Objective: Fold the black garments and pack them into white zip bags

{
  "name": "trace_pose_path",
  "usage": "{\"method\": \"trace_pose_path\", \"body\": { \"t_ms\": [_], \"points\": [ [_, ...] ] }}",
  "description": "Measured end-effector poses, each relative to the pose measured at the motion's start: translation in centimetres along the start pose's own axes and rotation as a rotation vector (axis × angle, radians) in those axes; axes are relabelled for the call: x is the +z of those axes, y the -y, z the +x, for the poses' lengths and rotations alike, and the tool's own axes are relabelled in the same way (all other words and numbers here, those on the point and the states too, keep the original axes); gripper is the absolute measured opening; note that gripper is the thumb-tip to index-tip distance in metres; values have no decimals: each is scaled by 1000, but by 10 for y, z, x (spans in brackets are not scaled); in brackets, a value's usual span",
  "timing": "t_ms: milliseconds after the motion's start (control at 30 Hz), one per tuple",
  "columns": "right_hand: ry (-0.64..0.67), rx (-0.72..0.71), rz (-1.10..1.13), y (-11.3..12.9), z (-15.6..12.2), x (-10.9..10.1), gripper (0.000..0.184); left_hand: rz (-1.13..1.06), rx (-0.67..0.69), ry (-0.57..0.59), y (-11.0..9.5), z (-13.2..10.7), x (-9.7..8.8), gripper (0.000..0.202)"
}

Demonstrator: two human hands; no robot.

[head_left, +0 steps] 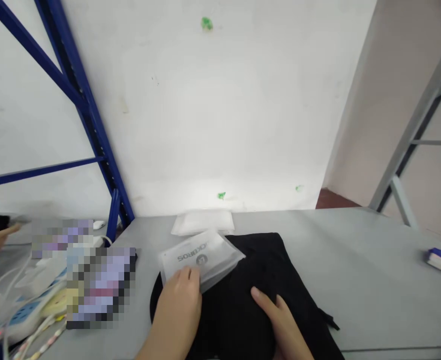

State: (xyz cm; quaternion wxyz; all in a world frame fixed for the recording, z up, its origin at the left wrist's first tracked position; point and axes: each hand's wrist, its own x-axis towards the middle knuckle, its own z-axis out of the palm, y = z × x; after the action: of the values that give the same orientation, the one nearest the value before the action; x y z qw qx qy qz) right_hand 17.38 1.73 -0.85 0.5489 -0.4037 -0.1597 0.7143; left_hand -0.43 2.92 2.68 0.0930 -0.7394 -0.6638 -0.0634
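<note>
A frosted plastic bag (201, 260), printed with dark lettering and a round logo that appear upside down, lies at a slant on a black garment (265, 280) on a grey table (370, 250). Its near edge is covered by the left hand (177, 310); whether it is gripped cannot be told. The garment is touched by the right hand (280, 320), open and apart from the bag. A second white bag (203, 222) lies just behind.

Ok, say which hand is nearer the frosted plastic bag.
Left. The left hand touches the lower edge of the frosted plastic bag. The right hand rests on the black garment, apart from the bag, to its lower right in the head view.
</note>
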Motion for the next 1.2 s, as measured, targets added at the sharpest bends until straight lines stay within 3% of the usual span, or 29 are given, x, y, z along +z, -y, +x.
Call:
{"method": "trace_pose_path", "body": {
  "t_ms": [100, 200, 300, 467, 600, 733, 900, 1100, 1200],
  "points": [
    [-2, 35, -54, -1, -2, 3, 49, -66, -7, 76, 0, -16, 0, 30],
    [18, 12, -72, -3, -2, 8, 54, -123, 0, 55, -6, -18, 0, 29],
    [20, 11, -187, -3, -3, 12, 50, -291, 16, -73, -11, -15, -3, 26],
    [75, -13, -421, 3, -7, 12, 38, -545, 31, -384, -16, -23, -10, 20],
    [135, 13, -590, 5, -6, 10, 28, -497, 62, -551, -18, -30, -10, 11],
    [185, 16, -781, 15, -2, 11, 27, -306, 231, -584, -20, -33, -9, 8],
    [461, -184, -608, 35, 1, 22, 43, -82, 413, -612, -20, -37, -1, 13],
    [259, -266, -389, 28, 16, 27, 39, -77, 464, -673, -35, -43, 30, 19],
    [205, -292, -333, 23, 18, 31, 35, -120, 426, -665, -39, -42, 34, 16]
  ]
}}
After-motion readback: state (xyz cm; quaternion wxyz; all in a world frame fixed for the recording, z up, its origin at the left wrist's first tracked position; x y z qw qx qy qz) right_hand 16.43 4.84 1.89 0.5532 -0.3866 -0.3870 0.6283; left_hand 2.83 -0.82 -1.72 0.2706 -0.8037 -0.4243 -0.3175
